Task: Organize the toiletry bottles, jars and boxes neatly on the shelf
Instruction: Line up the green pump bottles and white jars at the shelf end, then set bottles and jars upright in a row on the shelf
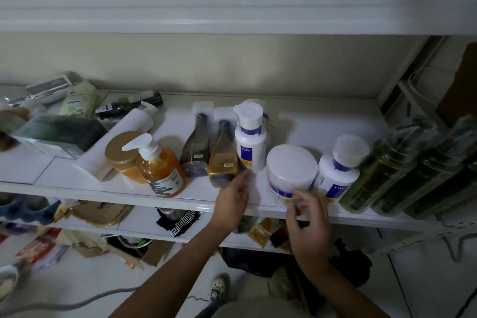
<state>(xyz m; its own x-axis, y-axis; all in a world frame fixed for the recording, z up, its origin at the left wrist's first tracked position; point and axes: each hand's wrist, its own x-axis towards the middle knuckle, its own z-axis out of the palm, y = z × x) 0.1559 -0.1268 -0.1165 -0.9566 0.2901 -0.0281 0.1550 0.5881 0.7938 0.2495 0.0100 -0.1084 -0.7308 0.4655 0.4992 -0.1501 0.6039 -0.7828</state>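
On the white shelf (77, 190), a wide white jar (291, 170) stands near the front edge between two white bottles with purple bands (250, 142) (338, 173). My right hand (309, 222) is just in front of the jar, its curled fingers at the jar's lower label without a clear grip. My left hand (232, 204) reaches up with fingers apart, its tips beside the base of the left white bottle and a lying amber bottle (223, 155). A dark bottle (196, 142) lies next to that one. An orange pump bottle (161, 165) and a gold-lidded jar (124, 155) stand further left.
Dark green bottles (382, 175) are lined up at the shelf's right end. At the left lie a white tube (113, 147), a dark green box (59, 134), a pale green pouch (78, 100) and a dark bottle (129, 104). A lower shelf (144, 227) and the floor hold clutter.
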